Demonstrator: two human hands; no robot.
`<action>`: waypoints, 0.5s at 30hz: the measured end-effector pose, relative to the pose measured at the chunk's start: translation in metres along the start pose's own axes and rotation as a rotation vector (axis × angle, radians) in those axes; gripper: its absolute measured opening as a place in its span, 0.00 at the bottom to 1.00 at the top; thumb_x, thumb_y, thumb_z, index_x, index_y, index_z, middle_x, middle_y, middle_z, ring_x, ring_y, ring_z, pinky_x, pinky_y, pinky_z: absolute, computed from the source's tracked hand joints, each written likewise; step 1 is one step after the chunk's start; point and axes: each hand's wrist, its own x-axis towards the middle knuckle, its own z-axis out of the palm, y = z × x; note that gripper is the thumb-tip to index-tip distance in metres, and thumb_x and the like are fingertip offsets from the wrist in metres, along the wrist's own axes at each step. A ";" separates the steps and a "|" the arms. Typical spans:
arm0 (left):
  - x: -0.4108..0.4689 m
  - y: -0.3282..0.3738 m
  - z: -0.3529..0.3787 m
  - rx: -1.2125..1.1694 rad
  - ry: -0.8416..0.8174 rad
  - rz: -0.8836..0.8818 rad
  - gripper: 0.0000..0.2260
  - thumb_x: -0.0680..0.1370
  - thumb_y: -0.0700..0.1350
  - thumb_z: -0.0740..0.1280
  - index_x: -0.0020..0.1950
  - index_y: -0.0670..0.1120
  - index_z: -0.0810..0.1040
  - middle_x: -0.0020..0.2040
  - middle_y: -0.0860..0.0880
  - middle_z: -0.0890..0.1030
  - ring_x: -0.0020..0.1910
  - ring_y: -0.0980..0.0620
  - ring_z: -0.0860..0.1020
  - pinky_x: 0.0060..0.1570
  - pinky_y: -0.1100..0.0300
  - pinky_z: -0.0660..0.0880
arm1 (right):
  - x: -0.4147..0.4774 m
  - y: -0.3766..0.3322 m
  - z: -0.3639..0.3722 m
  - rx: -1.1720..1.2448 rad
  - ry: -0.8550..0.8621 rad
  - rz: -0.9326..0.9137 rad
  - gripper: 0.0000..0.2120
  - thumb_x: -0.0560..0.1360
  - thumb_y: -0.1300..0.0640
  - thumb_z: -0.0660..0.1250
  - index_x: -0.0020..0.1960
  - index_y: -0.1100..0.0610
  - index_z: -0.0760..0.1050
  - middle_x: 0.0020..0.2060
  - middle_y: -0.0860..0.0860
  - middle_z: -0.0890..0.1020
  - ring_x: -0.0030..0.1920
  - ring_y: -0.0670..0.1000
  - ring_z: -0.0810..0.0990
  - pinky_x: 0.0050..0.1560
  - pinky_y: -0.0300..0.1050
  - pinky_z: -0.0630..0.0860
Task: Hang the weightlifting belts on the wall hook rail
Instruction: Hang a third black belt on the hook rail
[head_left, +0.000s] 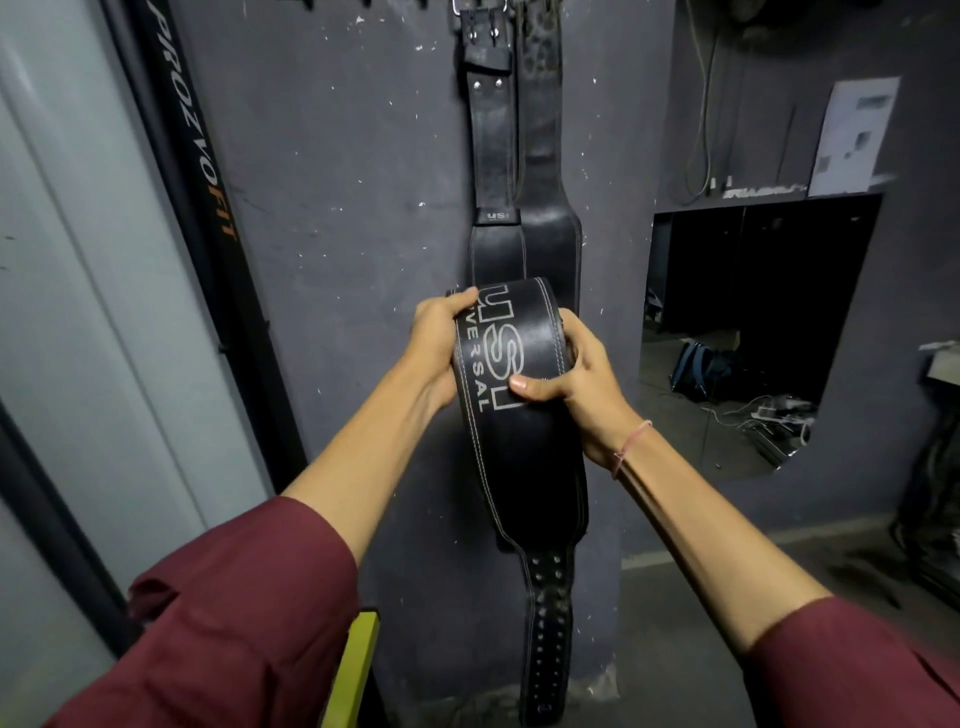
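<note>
Belt (524, 395) between both gripping hands

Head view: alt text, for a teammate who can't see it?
The left hand and right hand grip a wide black leather weightlifting belt with pale lettering before a dark grey wall, its hole-punched end hanging down. Other black leather belts hang above it.

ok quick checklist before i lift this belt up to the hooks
1. Left hand grips the held belt: ok.
2. Right hand grips it, thumb on the logo: ok.
3. Buckle end ready for a hook: cannot tell, only the holed tail shows, hanging down.
4. Free hook on the hook rail: cannot tell, the rail is cut off at the top edge.
5. Hanging belts settled flat against the wall: ok.
</note>
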 end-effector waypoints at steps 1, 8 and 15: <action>0.000 -0.003 0.001 -0.023 -0.004 0.027 0.10 0.81 0.42 0.61 0.56 0.37 0.77 0.47 0.38 0.81 0.40 0.43 0.82 0.39 0.52 0.83 | -0.001 -0.001 -0.001 0.011 0.001 0.025 0.26 0.68 0.75 0.72 0.63 0.62 0.72 0.52 0.57 0.84 0.50 0.55 0.84 0.49 0.49 0.83; -0.023 -0.032 0.008 -0.032 -0.040 0.175 0.17 0.74 0.26 0.61 0.58 0.41 0.74 0.49 0.40 0.82 0.39 0.46 0.82 0.41 0.53 0.82 | 0.036 -0.022 -0.002 0.067 0.181 0.152 0.22 0.75 0.60 0.73 0.64 0.67 0.70 0.55 0.64 0.83 0.53 0.64 0.84 0.52 0.57 0.83; -0.009 0.001 0.009 0.126 -0.073 -0.068 0.29 0.78 0.64 0.63 0.65 0.41 0.78 0.56 0.39 0.84 0.53 0.42 0.84 0.54 0.48 0.82 | 0.017 0.001 0.002 0.052 0.083 -0.026 0.16 0.73 0.70 0.71 0.56 0.60 0.70 0.43 0.53 0.83 0.42 0.51 0.84 0.43 0.46 0.82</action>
